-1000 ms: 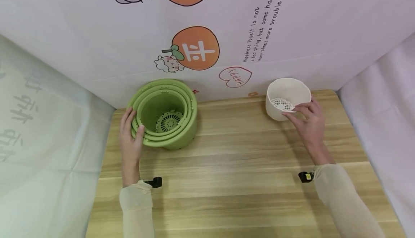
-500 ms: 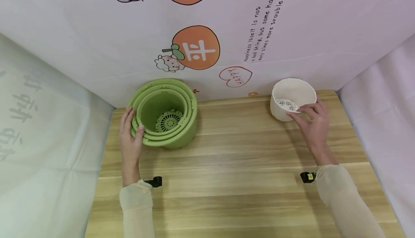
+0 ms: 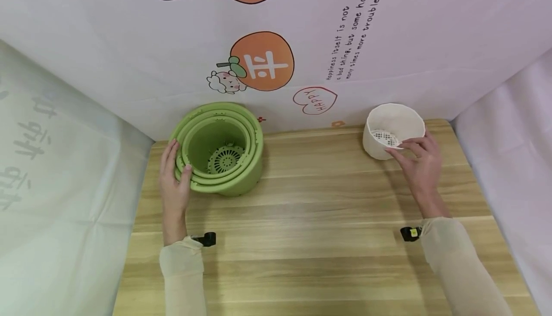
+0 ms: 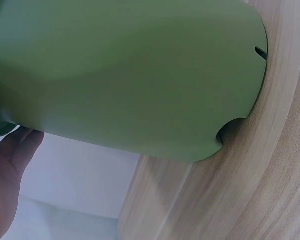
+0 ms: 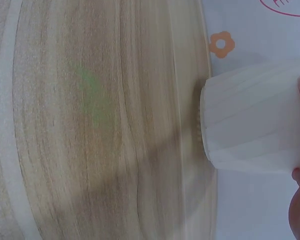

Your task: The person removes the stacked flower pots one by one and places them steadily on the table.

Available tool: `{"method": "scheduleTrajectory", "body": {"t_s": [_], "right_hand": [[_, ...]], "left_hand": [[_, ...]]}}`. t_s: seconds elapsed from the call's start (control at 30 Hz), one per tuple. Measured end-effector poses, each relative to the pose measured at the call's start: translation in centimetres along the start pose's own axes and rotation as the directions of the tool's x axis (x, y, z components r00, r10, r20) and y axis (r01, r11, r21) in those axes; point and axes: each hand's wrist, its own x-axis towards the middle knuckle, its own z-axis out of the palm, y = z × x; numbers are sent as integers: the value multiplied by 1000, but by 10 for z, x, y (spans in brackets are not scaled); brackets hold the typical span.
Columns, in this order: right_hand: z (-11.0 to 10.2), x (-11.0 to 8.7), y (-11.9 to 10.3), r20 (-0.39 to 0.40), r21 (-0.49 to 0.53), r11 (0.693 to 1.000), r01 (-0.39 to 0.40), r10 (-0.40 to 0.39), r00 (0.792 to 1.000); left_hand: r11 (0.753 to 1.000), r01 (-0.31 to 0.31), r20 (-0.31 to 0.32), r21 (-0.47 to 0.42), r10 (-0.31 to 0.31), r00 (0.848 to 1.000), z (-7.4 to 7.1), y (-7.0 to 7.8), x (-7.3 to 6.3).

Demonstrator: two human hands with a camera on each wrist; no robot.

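Several green flowerpots (image 3: pixel 241 179), nested one inside another, stand on the wooden table at the back left. My left hand (image 3: pixel 174 194) holds their left rim, thumb over the edge and fingers around the outside; in the left wrist view the fingertips (image 4: pixel 30 145) show just below the rim. At the back right is a small white flowerpot (image 3: pixel 375 146) with a perforated base. My right hand (image 3: pixel 420 165) pinches its near right rim between thumb and fingers. The right wrist view shows the pot's side (image 5: pixel 255 120), its bottom close over the table.
The wooden table (image 3: pixel 302 239) ends at the back against a white printed cloth (image 3: pixel 310 43). Cloth also hangs at the left (image 3: pixel 64 172) and right (image 3: pixel 504 124) sides. Each wrist wears a small black camera.
My right hand and the white flowerpot have shifted a little to the right. The left hand stays on the rim of the green flowerpots.
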Motion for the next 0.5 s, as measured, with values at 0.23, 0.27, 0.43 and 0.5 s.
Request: {"method": "scheduleTrajectory", "body": {"t_s": [0.23,0.27,0.43,0.5], "right_hand": [[2,-1,6,-25,-3,1000,-14,14,1000],[1,-1,7,-28,-5,1000,-12,12,1000],[-3,0,9,-11,-19,1000,-10,10,1000],[-4,0,9,0,-18,1000,-17,17,1000]], "left_hand": [[999,-19,-2,30,19,1000,-1,-15,1],[999,-22,-1,40,22,1000,-1,-21,1],[998,-17,7,57,16,1000,-2,-43,0],[998,-26,10,55,26,1000,-2,-45,0]]}}
